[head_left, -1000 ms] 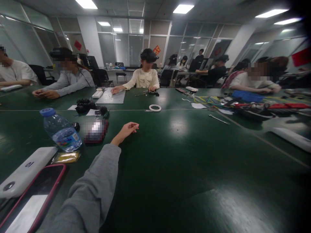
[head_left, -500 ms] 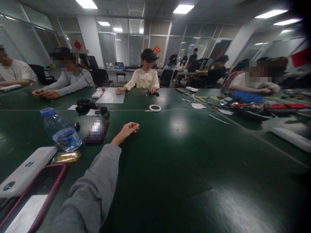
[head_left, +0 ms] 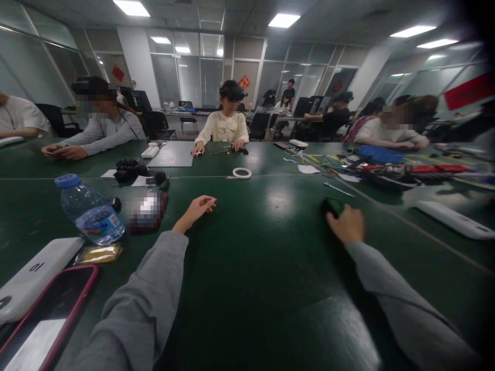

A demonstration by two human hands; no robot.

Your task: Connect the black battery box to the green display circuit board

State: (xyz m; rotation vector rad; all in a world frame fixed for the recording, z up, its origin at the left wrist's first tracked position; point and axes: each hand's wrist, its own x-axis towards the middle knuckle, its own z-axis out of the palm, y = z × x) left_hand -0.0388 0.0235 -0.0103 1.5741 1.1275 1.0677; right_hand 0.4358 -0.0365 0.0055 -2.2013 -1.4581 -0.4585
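My left hand [head_left: 197, 210] hovers over or rests on the green table [head_left: 247, 268], its fingers loosely bent and slightly apart, with nothing visible in them. To its left is a blurred-out, red-edged item [head_left: 147, 212]. On the right, my right hand [head_left: 348, 224] is closed around a small dark green object [head_left: 333, 207]. Motion blur hides its kind, and whether it touches the tabletop I cannot tell. A thin metal tool like a wrench [head_left: 339, 189] lies just beyond this hand.
At left are a water bottle [head_left: 91, 211], a yellow packet [head_left: 99, 253], a white power bank [head_left: 38, 273] and a red-cased phone [head_left: 50, 314]. A white ring [head_left: 242, 173] lies farther off. Cables [head_left: 328, 159] and a white bar [head_left: 454, 220] are at right. Several people sit around.
My right hand has come into view from the right, holding the dark green object. My left hand keeps its pose. The view has shifted slightly, and the person opposite has moved a hand.
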